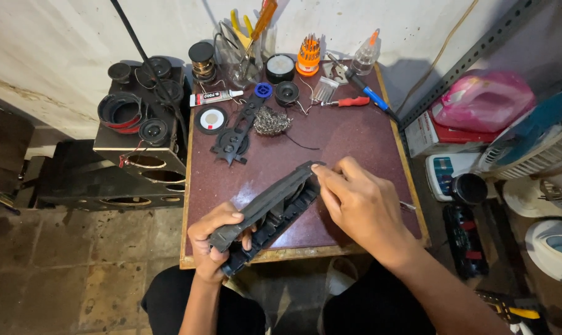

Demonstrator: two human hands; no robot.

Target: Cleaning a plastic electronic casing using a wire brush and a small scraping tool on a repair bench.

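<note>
Left hand point(214, 243) clamped on near end of long black plastic housing point(269, 209), held tilted over front edge of maroon table point(349, 146). Right hand point(358, 205) fingers pinched together on housing's far end. Mid table: flat black plastic bracket point(234, 138), wire-wool wad point(272, 121) just beside it, round white-and-black disc point(211, 120). Further back: white glue tube with dark label point(211, 97), clear glass jar point(242, 59) holding pliers and orange-handled screwdriver, orange bit-set holder point(308, 56) with bits, clear squeeze bottle with orange tip point(366, 54) at the wall.
</note>
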